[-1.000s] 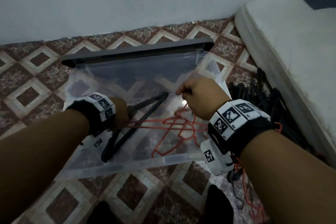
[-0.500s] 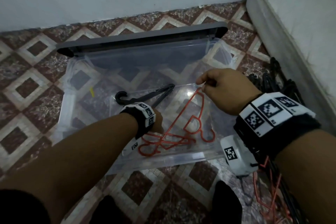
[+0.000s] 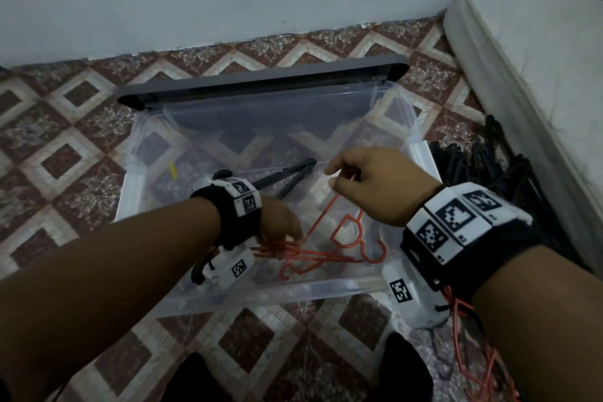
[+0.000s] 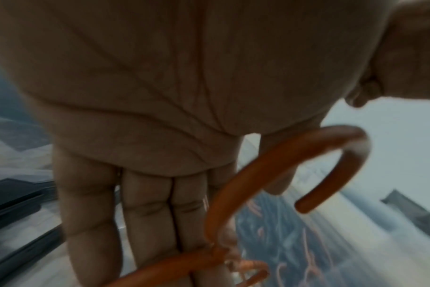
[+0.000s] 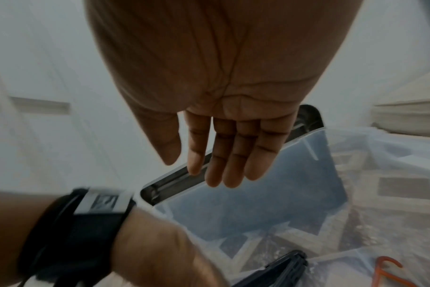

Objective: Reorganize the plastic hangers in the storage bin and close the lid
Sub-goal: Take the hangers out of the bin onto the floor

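A clear storage bin [image 3: 137, 192] stands open on the tiled floor, its dark-rimmed lid [image 3: 261, 83] upright at the far side. Inside lie a black hanger [image 3: 293, 173] and a few orange hangers [image 3: 329, 258] near the front wall. My left hand [image 3: 284, 227] reaches down into the bin. Its straight fingers [image 4: 147, 213] rest on the orange hangers, and one orange hook [image 4: 270, 165] curves past them. My right hand [image 3: 346, 173] hovers above the bin's middle. Its fingers [image 5: 224, 155] are straight and hold nothing. The lid [image 5: 169, 184], the black hanger [image 5: 280, 270] and an orange hanger [image 5: 386, 268] lie below it.
A heap of black hangers [image 3: 489, 173] lies on the floor right of the bin, against a white mattress [image 3: 538, 59]. More orange hangers [image 3: 473, 356] lie under my right forearm. A wall runs behind the lid. Dark feet [image 3: 404, 369] sit in front of the bin.
My right hand has let go of the orange hanger's end and opened above the bin. My left hand has shifted from beside the black hanger onto the orange hangers near the front.
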Action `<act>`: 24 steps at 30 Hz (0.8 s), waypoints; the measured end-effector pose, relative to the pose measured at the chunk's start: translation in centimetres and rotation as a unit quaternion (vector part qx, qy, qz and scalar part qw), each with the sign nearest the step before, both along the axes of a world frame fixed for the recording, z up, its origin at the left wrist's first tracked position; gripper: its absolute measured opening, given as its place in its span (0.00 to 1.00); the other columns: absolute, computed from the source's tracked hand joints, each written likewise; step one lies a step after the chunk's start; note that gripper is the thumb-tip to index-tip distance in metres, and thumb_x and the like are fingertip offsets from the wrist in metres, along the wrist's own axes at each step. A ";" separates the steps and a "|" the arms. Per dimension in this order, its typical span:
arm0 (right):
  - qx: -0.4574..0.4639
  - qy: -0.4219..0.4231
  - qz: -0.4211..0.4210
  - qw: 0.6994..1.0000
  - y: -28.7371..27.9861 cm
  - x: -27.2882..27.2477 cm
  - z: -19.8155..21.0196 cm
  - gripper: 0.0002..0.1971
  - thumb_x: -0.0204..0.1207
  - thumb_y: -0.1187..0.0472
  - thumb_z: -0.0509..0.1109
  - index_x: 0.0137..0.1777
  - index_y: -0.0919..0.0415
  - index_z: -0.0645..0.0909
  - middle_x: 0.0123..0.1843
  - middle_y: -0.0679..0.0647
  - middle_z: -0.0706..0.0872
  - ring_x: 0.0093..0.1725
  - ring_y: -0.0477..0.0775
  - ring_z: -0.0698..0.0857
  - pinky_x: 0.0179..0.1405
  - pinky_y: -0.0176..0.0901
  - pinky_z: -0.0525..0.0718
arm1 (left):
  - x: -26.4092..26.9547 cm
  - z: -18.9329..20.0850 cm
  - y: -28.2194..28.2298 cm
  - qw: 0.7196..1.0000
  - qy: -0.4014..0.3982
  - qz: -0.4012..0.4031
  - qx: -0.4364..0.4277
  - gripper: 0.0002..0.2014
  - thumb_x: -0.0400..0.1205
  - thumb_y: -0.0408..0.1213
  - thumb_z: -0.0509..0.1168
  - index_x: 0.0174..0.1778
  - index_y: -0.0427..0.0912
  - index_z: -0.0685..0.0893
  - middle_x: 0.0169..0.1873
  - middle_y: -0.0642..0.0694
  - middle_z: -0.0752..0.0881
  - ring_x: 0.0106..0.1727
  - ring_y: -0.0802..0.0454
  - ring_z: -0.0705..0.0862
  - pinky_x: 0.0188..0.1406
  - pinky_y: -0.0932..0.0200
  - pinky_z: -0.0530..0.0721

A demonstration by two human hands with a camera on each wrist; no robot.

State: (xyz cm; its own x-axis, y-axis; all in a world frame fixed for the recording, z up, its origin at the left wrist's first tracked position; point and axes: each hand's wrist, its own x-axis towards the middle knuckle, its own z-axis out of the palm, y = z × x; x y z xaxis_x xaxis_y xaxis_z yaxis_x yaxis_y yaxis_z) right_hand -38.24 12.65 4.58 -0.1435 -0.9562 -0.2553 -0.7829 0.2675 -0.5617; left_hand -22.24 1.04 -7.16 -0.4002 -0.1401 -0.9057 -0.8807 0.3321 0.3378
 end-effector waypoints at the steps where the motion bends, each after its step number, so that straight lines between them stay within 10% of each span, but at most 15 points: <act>1: 0.004 -0.008 0.025 1.000 0.1 0.8 0.2 0.11 0.79 0.51 0.69 0.59 0.47 0.85 0.46 0.42 0.85 0.45 0.44 0.82 0.46 0.38 0.77 | -0.2 1.1 -0.1 0.999 0.020 0.023 0.016 0.12 0.83 0.47 0.64 0.56 0.46 0.86 0.46 0.43 0.90 0.37 0.52 0.86 0.33 0.64 0.82; 6: 0.023 0.004 0.116 0.993 0.2 3.3 0.6 0.13 0.75 0.45 0.72 0.55 0.49 0.84 0.51 0.45 0.86 0.48 0.47 0.84 0.49 0.43 0.83 | -0.6 6.1 -0.3 0.987 0.152 0.048 0.000 0.08 0.69 0.47 0.61 0.35 0.53 0.84 0.35 0.50 0.87 0.35 0.57 0.84 0.44 0.58 0.81; 10: 0.006 0.013 0.108 0.994 0.0 3.0 0.8 0.06 0.75 0.50 0.71 0.49 0.50 0.84 0.46 0.46 0.88 0.46 0.48 0.84 0.46 0.43 0.83 | -0.9 7.0 -0.6 0.972 0.198 0.119 -0.031 0.20 0.81 0.30 0.62 0.26 0.51 0.87 0.26 0.52 0.88 0.27 0.60 0.85 0.28 0.69 0.81; 15: 0.025 0.063 0.137 0.988 0.3 3.0 0.2 0.10 0.77 0.48 0.70 0.53 0.49 0.85 0.50 0.48 0.88 0.49 0.51 0.84 0.48 0.43 0.81 | -1.1 7.2 -0.8 0.957 0.243 0.158 -0.019 0.10 0.83 0.35 0.63 0.54 0.35 0.86 0.49 0.29 0.87 0.46 0.42 0.84 0.59 0.40 0.83; 17: 0.025 0.080 0.148 0.985 0.1 2.7 0.0 0.10 0.79 0.49 0.68 0.54 0.51 0.85 0.49 0.51 0.87 0.49 0.54 0.85 0.46 0.44 0.80 | -1.3 7.7 -0.9 0.959 0.243 0.141 -0.043 0.13 0.84 0.35 0.62 0.61 0.36 0.85 0.58 0.30 0.85 0.52 0.40 0.84 0.66 0.47 0.81; 20: 0.016 0.105 0.139 0.985 -0.5 2.3 -0.1 0.12 0.82 0.52 0.63 0.57 0.52 0.87 0.51 0.54 0.88 0.50 0.58 0.85 0.48 0.46 0.81 | -1.3 9.4 -1.0 0.957 0.250 0.043 -0.141 0.14 0.88 0.39 0.59 0.65 0.42 0.84 0.63 0.41 0.85 0.59 0.51 0.81 0.62 0.73 0.76; 24: 0.002 0.108 0.093 0.990 -0.6 1.5 -0.1 0.14 0.82 0.46 0.62 0.56 0.46 0.88 0.47 0.51 0.89 0.46 0.56 0.86 0.47 0.48 0.85 | 1.6 13.2 -0.8 0.902 0.305 0.008 -0.305 0.08 0.84 0.50 0.63 0.50 0.53 0.84 0.44 0.53 0.87 0.44 0.56 0.85 0.50 0.55 0.82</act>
State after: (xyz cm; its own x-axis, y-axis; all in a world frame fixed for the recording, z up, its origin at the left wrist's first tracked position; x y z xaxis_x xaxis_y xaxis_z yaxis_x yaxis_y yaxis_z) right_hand -36.77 12.03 4.51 -0.0174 -0.9704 -0.2408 -0.9207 0.1095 -0.3747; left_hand -20.69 0.26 6.08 -0.7918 -0.5475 -0.2706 -0.5988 0.6089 0.5203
